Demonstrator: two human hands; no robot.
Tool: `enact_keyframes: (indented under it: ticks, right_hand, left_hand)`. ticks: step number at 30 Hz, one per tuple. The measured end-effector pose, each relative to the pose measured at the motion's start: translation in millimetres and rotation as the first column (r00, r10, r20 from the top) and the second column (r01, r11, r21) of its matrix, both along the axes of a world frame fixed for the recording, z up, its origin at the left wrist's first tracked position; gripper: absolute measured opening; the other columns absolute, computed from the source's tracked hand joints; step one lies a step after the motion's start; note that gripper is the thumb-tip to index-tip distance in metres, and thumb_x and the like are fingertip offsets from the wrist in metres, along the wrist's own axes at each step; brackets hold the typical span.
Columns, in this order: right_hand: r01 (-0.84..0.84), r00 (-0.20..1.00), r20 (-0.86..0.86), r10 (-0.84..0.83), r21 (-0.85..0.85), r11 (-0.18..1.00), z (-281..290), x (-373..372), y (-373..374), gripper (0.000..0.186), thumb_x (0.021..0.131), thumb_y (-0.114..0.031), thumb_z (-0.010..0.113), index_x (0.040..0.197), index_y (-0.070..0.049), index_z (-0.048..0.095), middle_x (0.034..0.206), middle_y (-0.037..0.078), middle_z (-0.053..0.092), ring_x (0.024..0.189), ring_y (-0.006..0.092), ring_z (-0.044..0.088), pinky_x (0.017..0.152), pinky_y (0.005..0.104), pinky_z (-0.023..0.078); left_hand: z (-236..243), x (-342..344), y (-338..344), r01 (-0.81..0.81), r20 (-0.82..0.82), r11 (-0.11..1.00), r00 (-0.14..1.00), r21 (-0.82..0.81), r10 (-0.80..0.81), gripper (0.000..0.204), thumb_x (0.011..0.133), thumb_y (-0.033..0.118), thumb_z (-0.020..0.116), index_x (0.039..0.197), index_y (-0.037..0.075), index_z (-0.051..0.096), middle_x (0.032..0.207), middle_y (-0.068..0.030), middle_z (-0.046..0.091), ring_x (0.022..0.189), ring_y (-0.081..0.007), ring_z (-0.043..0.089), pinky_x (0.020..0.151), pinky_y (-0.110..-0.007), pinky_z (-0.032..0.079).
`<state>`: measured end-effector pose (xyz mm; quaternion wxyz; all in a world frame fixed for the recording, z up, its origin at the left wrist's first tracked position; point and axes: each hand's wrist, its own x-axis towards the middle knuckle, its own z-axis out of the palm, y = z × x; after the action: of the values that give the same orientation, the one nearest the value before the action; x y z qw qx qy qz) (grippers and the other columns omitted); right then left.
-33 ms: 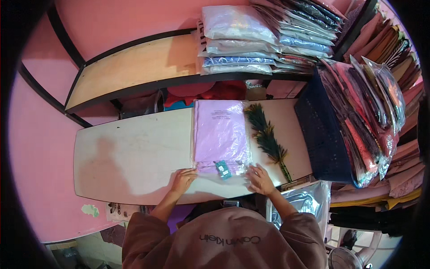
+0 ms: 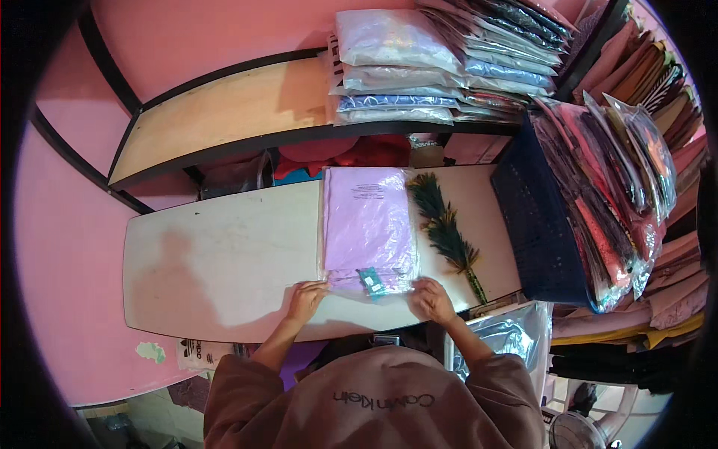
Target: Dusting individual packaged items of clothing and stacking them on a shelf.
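Note:
A folded lilac garment in a clear plastic bag (image 2: 366,224) lies flat on the white table, its closed end far from me. Near its front edge a small teal tag or packet (image 2: 371,281) shows through the plastic. My left hand (image 2: 305,301) is closed at the bag's near left corner, fingertips pinching the plastic. At the near right corner my right hand (image 2: 432,299) has its fingers drawn together on the plastic edge. The fingertips are partly hidden by the hands.
A green artificial leaf sprig (image 2: 446,224) lies right of the bag. Beyond it a dark blue basket (image 2: 538,224) holds many bagged garments. Stacked bagged clothes (image 2: 400,75) sit on the wooden shelf (image 2: 224,101) above the table (image 2: 224,262). Hanging clothes (image 2: 666,299) line the far right.
My right hand's fingers, spread before, have drawn together at the bag's near right corner. My left hand stays at its corner, and the bag has hardly moved.

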<state>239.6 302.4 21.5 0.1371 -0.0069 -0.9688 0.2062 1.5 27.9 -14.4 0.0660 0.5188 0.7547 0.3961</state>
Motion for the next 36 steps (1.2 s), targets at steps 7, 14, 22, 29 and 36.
enact_keyframes:
  ticks: [7, 14, 22, 29, 36]
  right_hand:
    - [0.664, 0.747, 0.253, -0.614, -0.295, 0.687, -40.9, -47.5, 9.9, 0.033, 0.087, -0.027, 0.04, 0.069, -0.002, 0.052, 0.065, 0.02, 0.055, 0.065, 0.036, 0.055, 0.059, 0.0422, 0.042]
    - [0.727, 0.687, 0.156, -0.71, -0.158, 0.668, -50.1, -54.6, 18.1, 0.037, 0.087, -0.031, 0.041, 0.067, -0.002, 0.052, 0.058, 0.017, 0.056, 0.052, 0.0317, 0.055, 0.05, 0.0413, 0.041]
    - [0.32, 0.937, 0.181, -0.299, -0.787, 0.527, -5.2, -33.2, 0.5, 0.018, 0.075, -0.011, 0.064, 0.061, -0.003, 0.055, 0.055, -0.006, 0.047, 0.053, 0.0024, 0.037, 0.047, 0.0205, 0.03]
    - [-0.202, 0.978, 0.024, 0.209, -0.182, 0.962, -6.6, -34.9, -66.5, 0.02, 0.068, -0.011, 0.06, 0.084, -0.001, 0.058, 0.087, 0.011, 0.057, 0.08, 0.0235, 0.055, 0.072, 0.0297, 0.046]
    - [0.05, 0.996, 0.054, -0.067, 0.271, 0.961, -47.3, -63.2, -89.9, 0.043, 0.077, -0.012, 0.043, 0.117, 0.004, 0.039, 0.122, 0.021, 0.037, 0.107, 0.0328, 0.04, 0.093, 0.0397, 0.033]
  left_hand:
    - [8.7, 1.4, 43.3, -0.511, -0.154, 0.821, 0.86, -0.255, 0.487, 0.033, 0.081, 0.029, 0.049, 0.06, 0.006, 0.058, 0.06, -0.0113, 0.056, 0.06, -0.0274, 0.053, 0.062, -0.039, 0.034]
    - [-1.9, -1.7, 44.4, -0.566, -0.195, 0.79, 0.824, -0.235, 0.533, 0.032, 0.079, 0.029, 0.05, 0.057, 0.006, 0.057, 0.063, -0.0128, 0.057, 0.063, -0.0285, 0.054, 0.068, -0.039, 0.034]
    - [-6.0, -8.2, -6.6, -0.065, 0.316, 0.996, 0.948, 0.059, 0.043, 0.019, 0.072, 0.026, 0.056, 0.076, 0.009, 0.063, 0.08, -0.0039, 0.059, 0.078, -0.0228, 0.052, 0.077, -0.038, 0.034]
    - [33.7, 24.2, 45.2, -0.008, -0.477, 0.995, 0.878, -0.1, -0.041, 0.024, 0.066, 0.017, 0.059, 0.089, 0.012, 0.059, 0.092, -0.002, 0.052, 0.087, -0.0184, 0.049, 0.072, -0.034, 0.037]
    - [30.1, 22.3, 53.1, 0.051, -0.479, 0.998, 0.877, 0.037, -0.027, 0.018, 0.066, 0.01, 0.056, 0.084, 0.011, 0.06, 0.078, 0.0009, 0.053, 0.075, -0.0155, 0.051, 0.064, -0.028, 0.039]
